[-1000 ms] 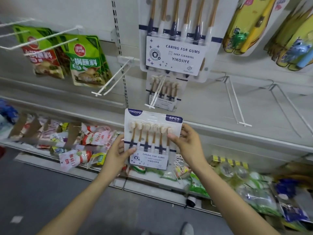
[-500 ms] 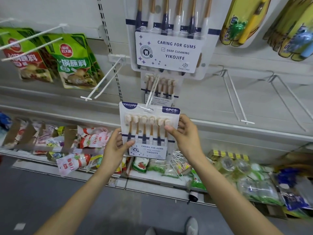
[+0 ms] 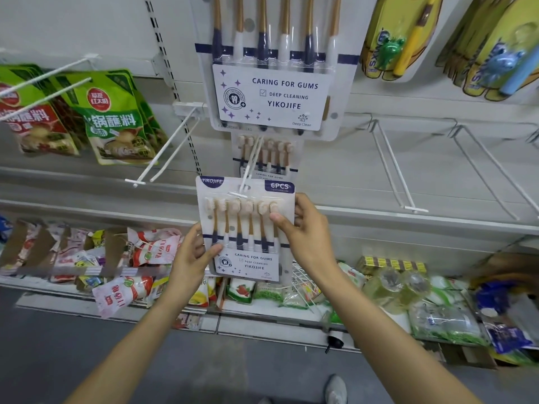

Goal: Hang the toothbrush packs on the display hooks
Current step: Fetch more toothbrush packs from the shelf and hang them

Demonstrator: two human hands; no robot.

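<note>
A white six-piece toothbrush pack [image 3: 246, 228] is held upright in front of the shelf. My left hand [image 3: 191, 258] grips its lower left edge and my right hand [image 3: 303, 231] pinches its right edge. The pack's top hole sits at the tip of a white display hook [image 3: 251, 164], whose end shows just in front of the card. A second identical pack [image 3: 267, 157] hangs at the back of that hook. A larger pack of the same brand [image 3: 274, 65] hangs above.
Bare white hooks jut out at left [image 3: 163, 153] and right [image 3: 393, 167]. Green sauce pouches [image 3: 113, 115] hang at left, yellow children's toothbrush packs [image 3: 399, 36] at upper right. Snack bags [image 3: 140, 258] fill the lower shelf. Grey floor below.
Both hands have raised the pack up and toward the hook; its top hole has come onto the hook's tip.
</note>
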